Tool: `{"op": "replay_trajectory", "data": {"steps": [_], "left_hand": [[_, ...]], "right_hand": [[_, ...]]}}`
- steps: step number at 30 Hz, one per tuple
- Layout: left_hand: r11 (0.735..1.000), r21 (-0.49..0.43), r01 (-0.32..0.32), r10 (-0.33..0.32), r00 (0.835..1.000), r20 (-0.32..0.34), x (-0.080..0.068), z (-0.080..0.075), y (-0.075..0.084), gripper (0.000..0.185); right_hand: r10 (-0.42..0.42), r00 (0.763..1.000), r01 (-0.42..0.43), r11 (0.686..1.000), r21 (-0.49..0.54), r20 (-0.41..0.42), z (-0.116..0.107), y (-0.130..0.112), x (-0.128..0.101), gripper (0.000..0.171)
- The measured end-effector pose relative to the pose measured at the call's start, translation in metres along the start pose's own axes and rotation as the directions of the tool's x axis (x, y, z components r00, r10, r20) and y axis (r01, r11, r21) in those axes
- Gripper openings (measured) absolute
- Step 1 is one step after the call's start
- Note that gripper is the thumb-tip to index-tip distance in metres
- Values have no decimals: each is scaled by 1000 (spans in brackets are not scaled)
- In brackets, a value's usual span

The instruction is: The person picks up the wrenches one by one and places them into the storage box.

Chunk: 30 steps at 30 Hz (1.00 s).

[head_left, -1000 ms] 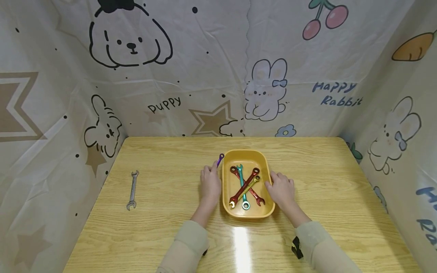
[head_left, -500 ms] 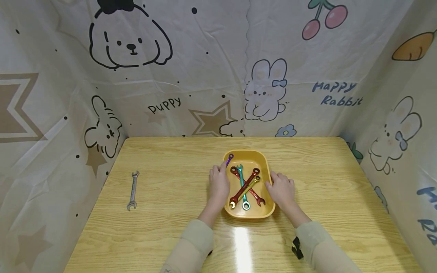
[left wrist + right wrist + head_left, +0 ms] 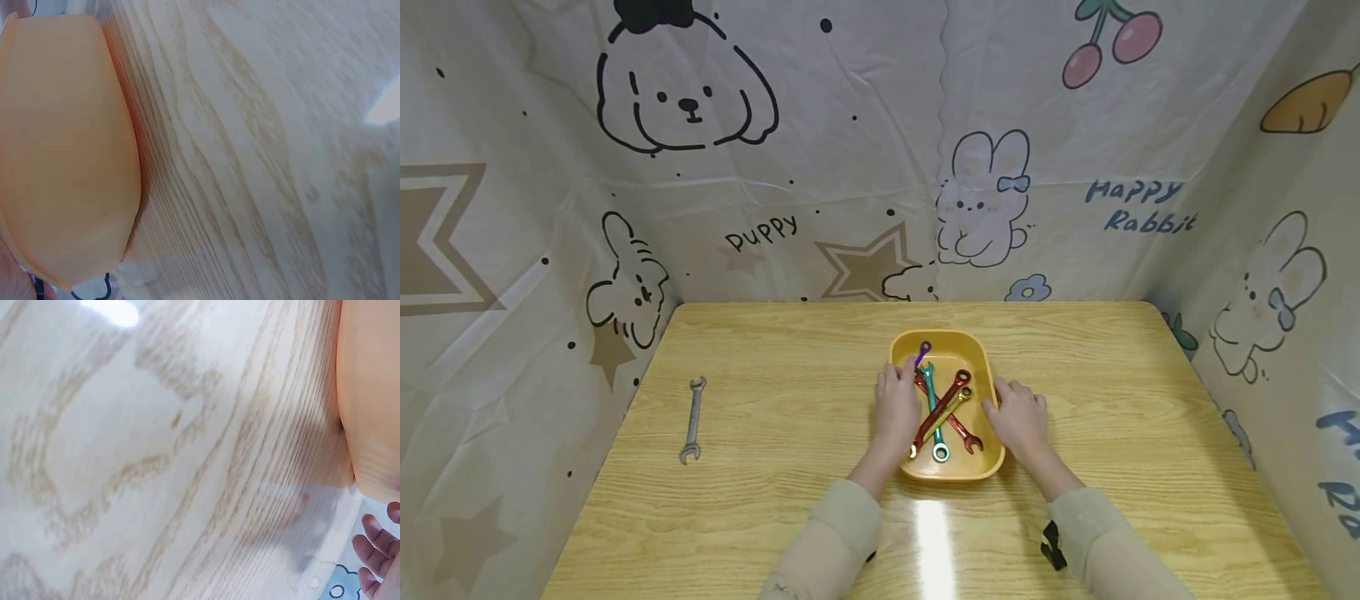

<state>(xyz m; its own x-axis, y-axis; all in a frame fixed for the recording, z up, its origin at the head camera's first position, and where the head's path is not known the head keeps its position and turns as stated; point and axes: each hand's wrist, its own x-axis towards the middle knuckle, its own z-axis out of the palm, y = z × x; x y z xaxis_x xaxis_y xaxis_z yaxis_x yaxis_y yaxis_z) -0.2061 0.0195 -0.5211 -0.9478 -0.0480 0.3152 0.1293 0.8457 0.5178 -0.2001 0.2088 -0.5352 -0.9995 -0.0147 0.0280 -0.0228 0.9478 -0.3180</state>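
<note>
A purple wrench (image 3: 924, 348) is pinched in my left hand (image 3: 897, 406), its ring end pointing away over the far left part of a yellow plastic bin (image 3: 938, 477). That hand reaches across the bin's left rim and hides the wrench's other end. Inside the bin, two red wrenches (image 3: 952, 395), a teal wrench (image 3: 928, 382) and a gold wrench (image 3: 956, 402) lie crossed. My right hand (image 3: 1021, 418) holds the bin's right rim, thumb over the edge; several of its fingers (image 3: 375, 540) show loosely bent beside the bin wall in the right wrist view.
A silver open-end wrench (image 3: 693, 419) lies alone at the left of the wooden table (image 3: 775, 375). Printed cloth (image 3: 820, 125) hangs behind the table and along both sides. The bin's outer wall (image 3: 69, 144) fills the left part of the left wrist view.
My left hand has moved right with the purple wrench, from outside the bin's left wall to over its inside. The right hand and bin stay nearly still.
</note>
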Motion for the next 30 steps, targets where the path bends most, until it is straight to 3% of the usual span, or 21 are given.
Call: {"op": "replay_trajectory", "data": {"steps": [10,16,30], "left_hand": [[999,23,-37,37,999,-23,1,7,8,43],[994,65,-90,92,995,-38,2,14,10,36],[991,65,-114,114,993,-3,0,28,8,40]], "right_hand": [[-4,1000,4,1000,-6,-10,1,1,0,44],[-7,1000,7,1000,-1,-14,1,1,0,44],[-2,1000,2,1000,0,-9,1,1,0,45]]}}
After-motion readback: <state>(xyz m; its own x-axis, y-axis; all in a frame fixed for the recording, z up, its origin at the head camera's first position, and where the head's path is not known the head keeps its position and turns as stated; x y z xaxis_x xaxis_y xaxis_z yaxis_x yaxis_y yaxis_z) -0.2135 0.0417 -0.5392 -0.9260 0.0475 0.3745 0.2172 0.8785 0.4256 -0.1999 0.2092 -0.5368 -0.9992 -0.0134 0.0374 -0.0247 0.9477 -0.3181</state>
